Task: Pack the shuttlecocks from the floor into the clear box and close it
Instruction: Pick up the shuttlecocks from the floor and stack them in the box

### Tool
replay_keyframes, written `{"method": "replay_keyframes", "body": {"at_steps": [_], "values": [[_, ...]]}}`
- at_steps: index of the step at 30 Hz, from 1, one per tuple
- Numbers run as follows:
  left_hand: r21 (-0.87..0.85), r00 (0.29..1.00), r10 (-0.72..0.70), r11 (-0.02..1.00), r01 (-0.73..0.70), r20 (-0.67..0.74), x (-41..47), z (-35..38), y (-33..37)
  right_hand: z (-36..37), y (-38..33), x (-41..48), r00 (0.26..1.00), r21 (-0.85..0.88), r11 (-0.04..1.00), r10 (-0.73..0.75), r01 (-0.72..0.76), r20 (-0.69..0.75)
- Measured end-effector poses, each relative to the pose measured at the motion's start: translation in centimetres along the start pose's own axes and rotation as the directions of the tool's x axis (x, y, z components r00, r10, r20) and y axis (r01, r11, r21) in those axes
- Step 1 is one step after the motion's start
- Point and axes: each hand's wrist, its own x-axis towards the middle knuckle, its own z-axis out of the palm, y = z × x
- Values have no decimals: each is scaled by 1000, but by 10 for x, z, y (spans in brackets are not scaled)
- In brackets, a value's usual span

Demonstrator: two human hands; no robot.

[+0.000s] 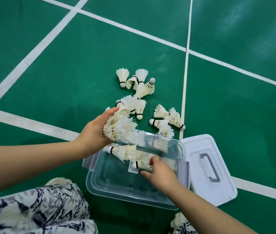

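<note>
My left hand (96,130) is curled round a bunch of shuttlecocks (120,129), gripping them sideways, with the feathers fanning to the right. The bunch hangs over the far left corner of the clear box (90,181), and its lower feathers seem to overlap the rim. The box sits open on the green floor (66,65) right in front of my knees.

My right hand (162,174) is down inside the box. Thumb and fingers are curled at the feather end of a single shuttlecock (141,164), which lies flat with its cork pointing left. A nested row (123,152) already lies in the box on the same line, cork left and feathers right.

So the bunch should go in along that same left-to-right line, and my left hand only needs to come down and toward me.

The loose shuttlecocks (139,81) are scattered on the floor beyond the far side of the box. The middle cluster is closest to my left hand. The few by the far right corner are closer to my right.

The lid (221,191) lies flat just beside the box on its right, handle up, so I judge my right hand should fetch it later. Plenty is still left to pack.
</note>
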Motion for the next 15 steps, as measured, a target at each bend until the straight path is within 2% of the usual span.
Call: {"method": "replay_keyframes", "body": {"at_steps": [3, 5, 7, 9, 12, 15], "values": [[-2, 1000, 2, 1000, -2, 5, 1, 1, 0, 8, -1, 8, 985, 167, 972, 172, -166, -19], [-6, 1000, 6, 1000, -6, 8, 0, 1, -1, 12, 0, 17, 963, 263, 927, 265, -267, 45], [-13, 1000, 8, 1000, -8, 13, 0, 1, -2, 16, 3, 23, 945, 296, 897, 302, -327, 128], [-12, 1000, 4, 1000, -3, 16, -1, 1, -5, 20, 6, 26, 936, 347, 870, 319, -352, 149], [2, 1000, -2, 1000, 2, 17, 0, 1, -8, 17, 5, 22, 923, 429, 822, 373, -374, 91], [1, 1000, -3, 1000, 3, 21, 1, 2, -6, 4, 1, 19, 910, 531, 782, 412, -326, -50]]}}
